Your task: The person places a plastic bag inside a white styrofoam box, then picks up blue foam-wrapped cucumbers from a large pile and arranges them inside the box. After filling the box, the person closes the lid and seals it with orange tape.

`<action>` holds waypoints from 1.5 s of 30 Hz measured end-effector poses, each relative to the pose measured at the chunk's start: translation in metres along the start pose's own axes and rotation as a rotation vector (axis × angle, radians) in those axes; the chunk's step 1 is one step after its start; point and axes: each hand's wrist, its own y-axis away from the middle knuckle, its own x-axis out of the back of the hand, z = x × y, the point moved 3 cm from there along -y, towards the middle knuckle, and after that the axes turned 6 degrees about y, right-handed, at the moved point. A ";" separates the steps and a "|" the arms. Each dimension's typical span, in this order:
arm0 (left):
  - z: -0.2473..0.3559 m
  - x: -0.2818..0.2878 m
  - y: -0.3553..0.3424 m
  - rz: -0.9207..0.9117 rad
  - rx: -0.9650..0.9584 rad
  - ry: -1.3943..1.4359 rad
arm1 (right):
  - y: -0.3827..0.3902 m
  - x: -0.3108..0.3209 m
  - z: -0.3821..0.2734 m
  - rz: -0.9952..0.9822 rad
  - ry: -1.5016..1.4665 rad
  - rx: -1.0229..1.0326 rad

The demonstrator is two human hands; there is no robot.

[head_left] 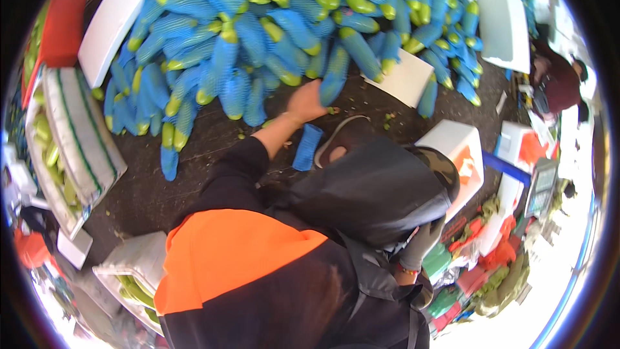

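Note:
A big heap of long green gourd-like vegetables in blue mesh sleeves (pixel 239 32) covers the dark floor ahead of me. At its near edge my left hand (pixel 307 102) is bare and closed round the lower end of one sleeved green vegetable (pixel 334 74); some of its fingers are hidden behind it. An unfilled blue mesh sleeve (pixel 307 147) lies on the floor beside my shoe. My right hand (pixel 421 247), in a grey glove, is low at my right side by the black apron (pixel 374 187). Its fingers are mostly hidden, so I cannot see whether it holds anything.
A white foam box (pixel 452 155) stands right of my knee. White foam lids (pixel 113 29) and a pale flat board (pixel 403 79) lie by the heap. At left stands a striped sack (pixel 81 132) of bare green vegetables. Another person (pixel 557 81) is at far right.

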 end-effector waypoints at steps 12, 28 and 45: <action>0.013 -0.095 -0.089 0.305 0.378 -0.493 | 0.000 -0.012 -0.019 -0.082 0.007 0.067; 0.176 0.086 0.079 -0.138 0.067 1.315 | 0.021 0.037 -0.121 0.074 -0.069 0.507; 0.307 -0.235 0.223 -1.020 -0.599 -0.607 | -0.079 0.174 -0.021 -0.083 -0.630 0.200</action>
